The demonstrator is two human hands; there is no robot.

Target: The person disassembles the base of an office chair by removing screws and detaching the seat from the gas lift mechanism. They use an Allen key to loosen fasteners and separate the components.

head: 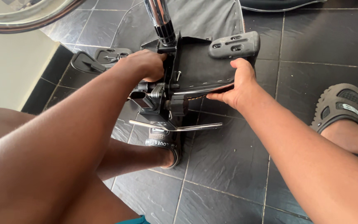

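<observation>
Office chair seat [204,66] is lying upside down on the dark tile floor [311,45]. Left hand [146,64] is wrapping around the black tilt mechanism [162,97] (fingers closed on it); right hand [237,85] is clamping the seat edge. Best keeping the right hand bracing firmly so the mechanism is not twisting.

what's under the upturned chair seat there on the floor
Under the chair seat lies a grey cloth spread on dark floor tiles. The seat covers the cloth's middle, so anything directly beneath is hidden.

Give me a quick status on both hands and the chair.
Left hand gripping the seat mechanism. Right hand holding the seat edge. Lever near sandalled foot.
</observation>
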